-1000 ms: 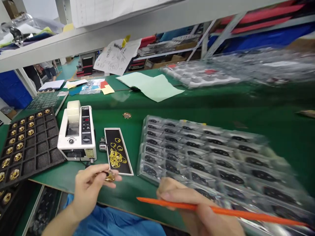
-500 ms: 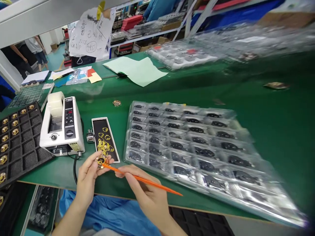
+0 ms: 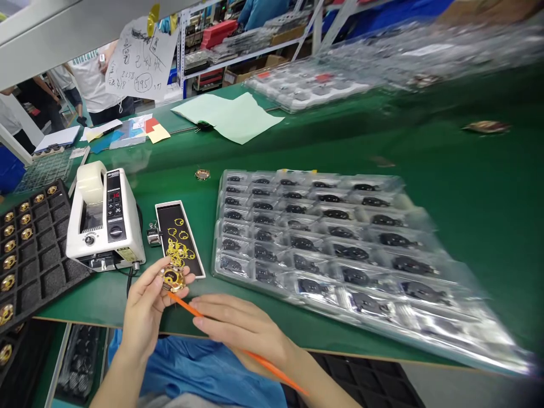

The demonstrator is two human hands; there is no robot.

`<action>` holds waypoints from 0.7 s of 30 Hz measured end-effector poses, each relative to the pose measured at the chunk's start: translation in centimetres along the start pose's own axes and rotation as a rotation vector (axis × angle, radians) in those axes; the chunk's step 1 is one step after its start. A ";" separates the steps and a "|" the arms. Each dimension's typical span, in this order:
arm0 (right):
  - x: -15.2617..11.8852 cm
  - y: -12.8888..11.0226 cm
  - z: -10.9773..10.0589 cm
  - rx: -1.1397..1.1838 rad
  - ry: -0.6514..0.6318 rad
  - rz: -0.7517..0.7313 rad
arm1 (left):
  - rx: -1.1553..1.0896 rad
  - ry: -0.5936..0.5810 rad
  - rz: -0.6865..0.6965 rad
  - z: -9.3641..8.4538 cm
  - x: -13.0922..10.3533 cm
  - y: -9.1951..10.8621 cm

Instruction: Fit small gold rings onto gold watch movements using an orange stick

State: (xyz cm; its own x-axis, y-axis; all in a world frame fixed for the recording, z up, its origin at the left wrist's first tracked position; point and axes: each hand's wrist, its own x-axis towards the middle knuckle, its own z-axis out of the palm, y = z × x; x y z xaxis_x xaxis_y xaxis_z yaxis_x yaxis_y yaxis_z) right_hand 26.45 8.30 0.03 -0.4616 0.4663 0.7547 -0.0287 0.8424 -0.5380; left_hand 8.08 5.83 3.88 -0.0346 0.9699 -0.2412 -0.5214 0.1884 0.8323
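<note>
A round gold watch case (image 3: 173,277) with a dark centre is held in the fingers of my left hand (image 3: 144,303). My right hand (image 3: 244,326) grips a long orange stick (image 3: 276,371), its tip touching the lower edge of the case. Just behind the case is a white-rimmed black tray (image 3: 190,225) with a pile of thin yellow rings (image 3: 176,252). A small metal counter (image 3: 153,234) stands left of that tray.
A white tape dispenser (image 3: 127,226) and a black foam tray (image 3: 55,272) with gold parts lie left. Clear plastic trays (image 3: 293,294) of black parts cover the right. Another gold piece (image 3: 202,174), green paper (image 3: 238,122) and a person (image 3: 96,85) are farther back.
My right hand has shifted a little left and turned flatter, and the orange stick slopes more steeply. The case faces the camera more. A person in white has come into view behind the hanging paper.
</note>
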 end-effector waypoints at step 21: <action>1.3 0.2 2.7 -0.396 0.211 -0.132 | 0.000 0.059 -0.004 0.5 -0.3 -0.9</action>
State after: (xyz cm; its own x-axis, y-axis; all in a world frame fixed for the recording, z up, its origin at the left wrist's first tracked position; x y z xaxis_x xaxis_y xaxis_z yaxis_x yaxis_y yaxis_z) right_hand 23.48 8.32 -0.08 -0.2852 0.3581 0.8891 0.2845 0.9174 -0.2782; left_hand 9.00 5.43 3.52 -0.0828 0.9582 -0.2739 -0.5216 0.1925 0.8312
